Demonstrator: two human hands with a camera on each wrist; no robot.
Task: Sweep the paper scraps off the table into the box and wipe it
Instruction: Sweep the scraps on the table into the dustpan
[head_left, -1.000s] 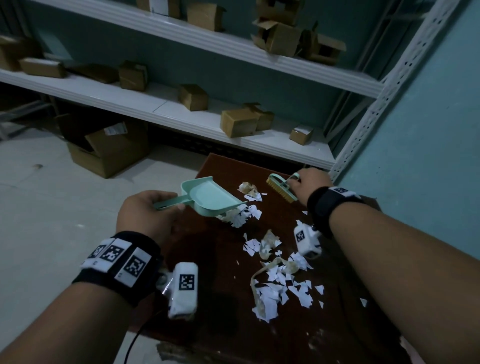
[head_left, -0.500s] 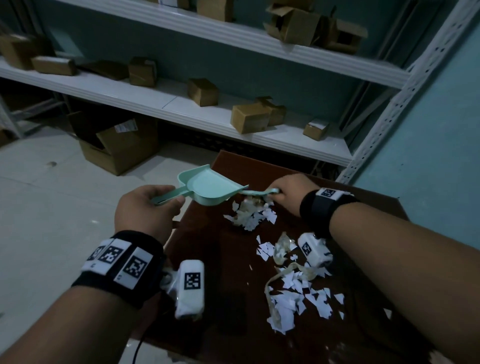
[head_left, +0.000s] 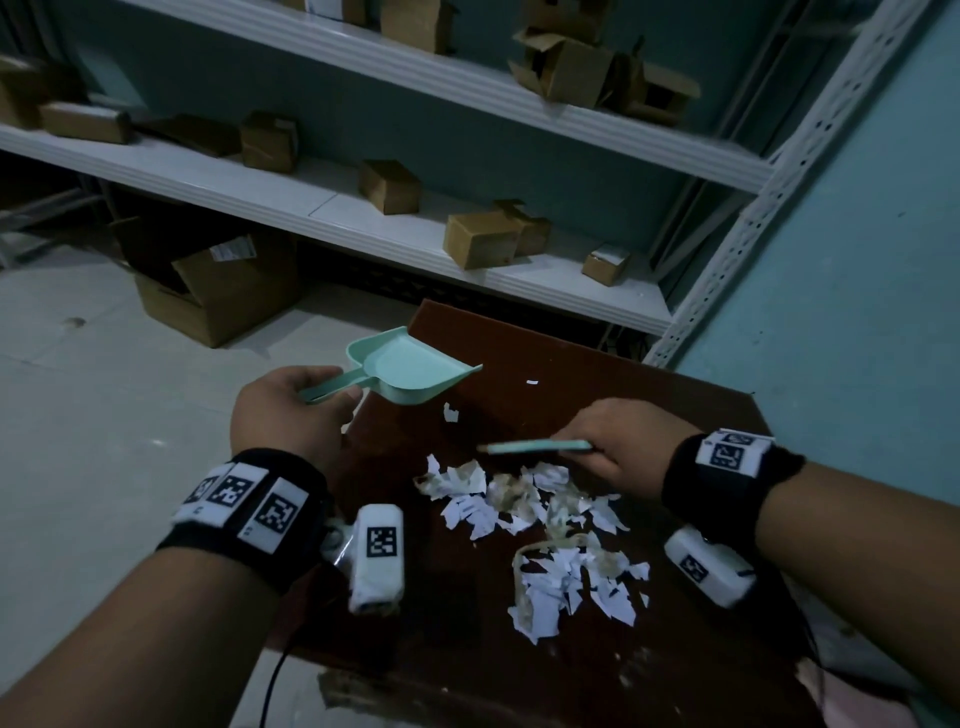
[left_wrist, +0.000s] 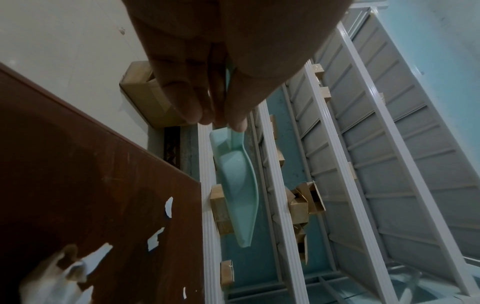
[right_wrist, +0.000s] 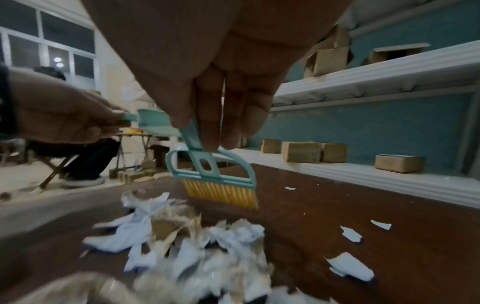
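Note:
White and tan paper scraps (head_left: 540, 525) lie heaped on the dark brown table (head_left: 649, 415), seen close in the right wrist view as paper scraps (right_wrist: 182, 242). My right hand (head_left: 618, 447) grips the handle of a small mint brush (head_left: 535, 446); the brush (right_wrist: 215, 179) has yellow bristles on the tabletop just beyond the heap. My left hand (head_left: 291, 410) holds the handle of a mint dustpan (head_left: 410, 371), raised empty above the table's far left corner; in the left wrist view the dustpan (left_wrist: 239, 185) points away from my fingers (left_wrist: 187, 102).
An open cardboard box (head_left: 218, 286) sits on the floor left of the table. White shelves (head_left: 363, 218) with several small cartons run behind. A blue wall (head_left: 857, 260) stands to the right. Stray scraps (head_left: 531, 382) lie farther back on the table. A seated person's legs (right_wrist: 85, 156) are across the room.
My right hand has drawn the brush toward me, dragging the far scraps into the nearer pile. The dustpan has stayed raised at the left.

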